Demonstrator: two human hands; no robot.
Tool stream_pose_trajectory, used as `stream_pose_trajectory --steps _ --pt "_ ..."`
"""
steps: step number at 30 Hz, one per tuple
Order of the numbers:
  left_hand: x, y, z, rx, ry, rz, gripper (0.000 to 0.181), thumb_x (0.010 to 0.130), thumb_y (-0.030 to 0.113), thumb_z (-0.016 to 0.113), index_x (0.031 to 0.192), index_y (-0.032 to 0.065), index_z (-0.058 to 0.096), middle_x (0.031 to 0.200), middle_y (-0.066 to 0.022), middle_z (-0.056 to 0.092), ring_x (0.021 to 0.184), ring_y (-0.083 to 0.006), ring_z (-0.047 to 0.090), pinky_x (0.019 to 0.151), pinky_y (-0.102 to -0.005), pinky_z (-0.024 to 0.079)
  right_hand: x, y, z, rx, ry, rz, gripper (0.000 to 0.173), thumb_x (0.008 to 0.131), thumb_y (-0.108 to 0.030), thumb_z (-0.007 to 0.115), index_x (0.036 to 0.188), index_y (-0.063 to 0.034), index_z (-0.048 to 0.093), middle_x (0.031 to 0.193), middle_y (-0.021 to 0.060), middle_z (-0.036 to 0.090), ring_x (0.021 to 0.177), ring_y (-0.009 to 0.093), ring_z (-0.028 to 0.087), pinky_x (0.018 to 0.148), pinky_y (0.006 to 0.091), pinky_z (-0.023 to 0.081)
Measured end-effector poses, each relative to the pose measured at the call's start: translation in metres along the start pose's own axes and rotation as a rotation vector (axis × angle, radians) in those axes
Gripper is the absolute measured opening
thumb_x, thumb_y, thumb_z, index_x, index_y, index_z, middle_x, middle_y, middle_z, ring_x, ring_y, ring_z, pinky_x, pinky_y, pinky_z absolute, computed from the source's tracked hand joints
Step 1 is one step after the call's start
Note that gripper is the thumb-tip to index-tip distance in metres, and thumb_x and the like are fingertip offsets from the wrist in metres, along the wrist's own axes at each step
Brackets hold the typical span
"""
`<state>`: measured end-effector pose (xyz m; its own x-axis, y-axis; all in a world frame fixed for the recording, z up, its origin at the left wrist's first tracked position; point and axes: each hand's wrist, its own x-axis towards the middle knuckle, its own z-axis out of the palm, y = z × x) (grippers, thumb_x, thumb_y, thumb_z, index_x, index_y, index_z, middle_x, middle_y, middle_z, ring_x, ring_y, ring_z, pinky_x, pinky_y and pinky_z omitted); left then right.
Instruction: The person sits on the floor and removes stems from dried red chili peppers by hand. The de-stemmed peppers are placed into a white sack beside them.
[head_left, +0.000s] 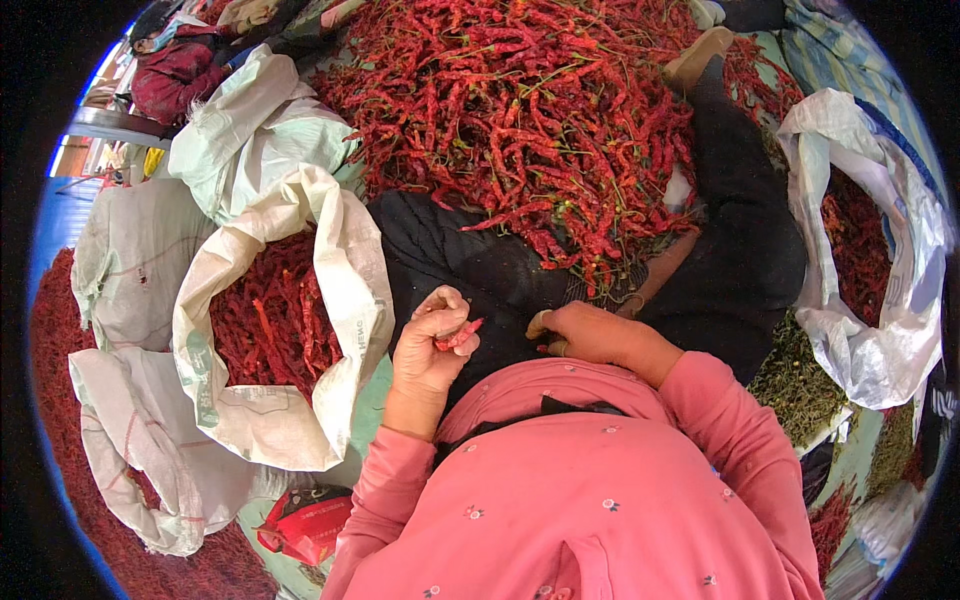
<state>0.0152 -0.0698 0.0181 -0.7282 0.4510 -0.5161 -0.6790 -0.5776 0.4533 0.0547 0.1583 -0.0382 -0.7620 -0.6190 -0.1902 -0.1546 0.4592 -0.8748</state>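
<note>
My left hand (433, 345) is raised in front of my waist, its fingers curled around a dried red chili pepper (459, 336). My right hand (581, 334) rests low over my lap with bent fingers. A small bit of red shows under those fingers, but whether they grip it is hidden. Beyond both hands a large heap of dried red chilies (517, 112), many with stems, spreads over my legs and the ground. Beside my left hand stands a white woven sack (352, 255) with a rolled rim, and red chilies (274, 315) lie inside it.
Another rolled-open sack (814, 300) with chilies stands at right, near a pile of greenish stems (799, 375). More white sacks (142, 262) line the left side. A red bag (311, 525) lies at lower left. A person in dark red (176, 79) sits at upper left.
</note>
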Motion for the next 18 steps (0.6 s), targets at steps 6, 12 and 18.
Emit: stream_pose_trajectory --steps 6,12,18 --pt "0.004 -0.008 -0.006 0.133 -0.011 0.006 0.011 0.077 -0.002 0.058 0.079 0.008 0.055 0.054 0.0063 0.034 0.042 -0.0034 0.025 0.043 -0.0197 0.025 0.001 -0.001 0.014 -0.04 0.076 0.279 0.022 0.069 -0.008 0.065 0.09 -0.0014 0.062 0.086 0.0184 0.064 0.084 0.034 0.062 0.072 0.0421 0.049" --pt "0.0 -0.006 -0.003 0.137 -0.003 0.004 0.01 0.079 0.0 0.059 0.087 0.0053 0.059 0.057 0.0057 0.038 0.043 -0.0029 0.027 0.04 -0.0197 0.026 -0.01 0.007 -0.01 0.143 0.318 0.122 0.007 0.075 -0.004 0.058 0.079 0.0016 0.061 0.069 0.0116 0.063 0.055 0.018 0.059 0.051 0.0306 0.046" --pt "0.007 -0.013 0.025 0.546 -0.016 -0.02 0.026 0.083 0.003 0.061 0.108 -0.0011 0.06 0.086 -0.0045 0.062 0.052 -0.0003 0.041 0.038 -0.0146 0.028 -0.032 -0.023 -0.061 1.078 0.233 0.267 0.012 0.082 -0.008 0.062 0.092 -0.0018 0.059 0.064 0.0052 0.055 0.039 0.007 0.041 0.035 0.0213 0.028"
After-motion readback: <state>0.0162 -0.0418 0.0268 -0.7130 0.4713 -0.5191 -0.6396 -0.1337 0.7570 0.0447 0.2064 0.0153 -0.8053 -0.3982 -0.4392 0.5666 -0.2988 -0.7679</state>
